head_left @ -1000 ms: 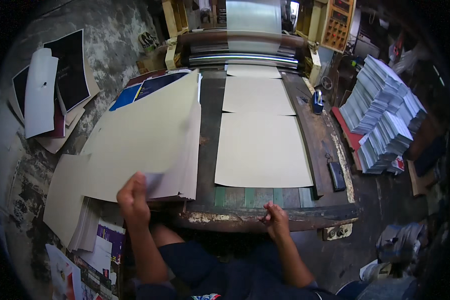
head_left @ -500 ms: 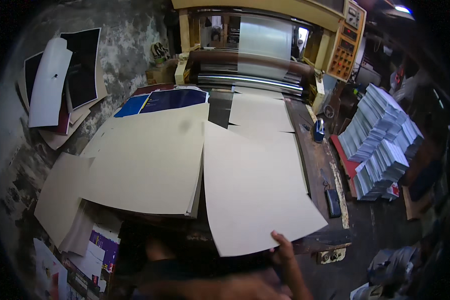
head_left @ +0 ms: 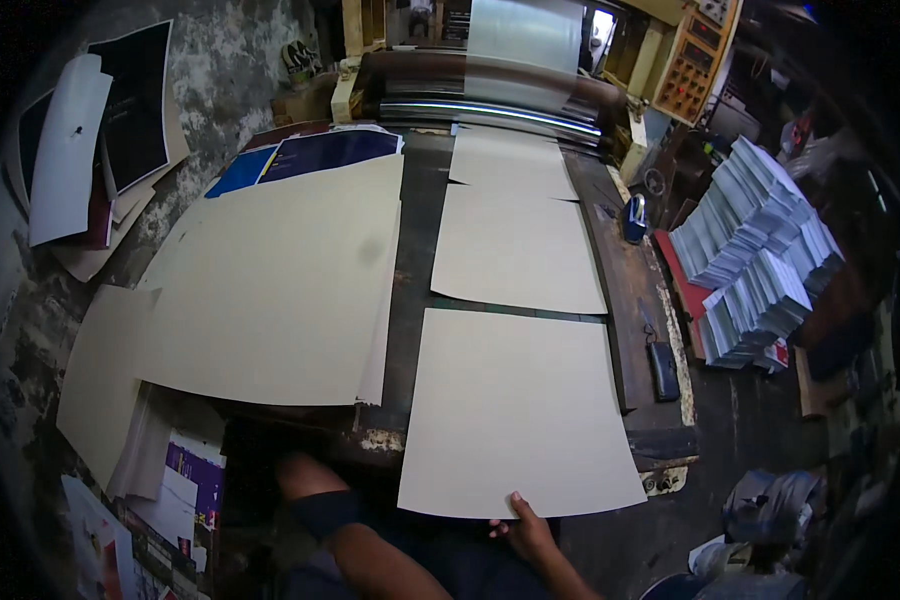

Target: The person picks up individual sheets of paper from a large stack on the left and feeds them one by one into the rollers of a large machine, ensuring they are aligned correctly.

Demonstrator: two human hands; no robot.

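Note:
My right hand [head_left: 522, 526] grips the near edge of a large cream sheet of card [head_left: 520, 410], thumb on top and fingers partly beneath the edge. That sheet lies nearly square to the table, its near edge reaching past the table's front. A narrow dark gap separates it from another cream sheet [head_left: 518, 245], which leads toward the machine's rollers [head_left: 490, 110]. To the left rests a broad stack of cream sheets [head_left: 270, 300]. A bare limb, perhaps my left forearm, shows at the bottom; my left hand is not visible.
Clear film [head_left: 525, 45] hangs above the rollers, beside a control panel [head_left: 692, 65]. Along the table's right side sit a blue-black tool [head_left: 634, 218] and a dark case [head_left: 663, 371]. Bundled paper stacks [head_left: 755, 245] stand at right; blue printed sheets [head_left: 335, 160] lie beyond the left stack.
The held sheet has turned straighter and now lies apart from the one ahead, which has moved clear of its far edge. My right hand has shifted left. The view has tipped downward.

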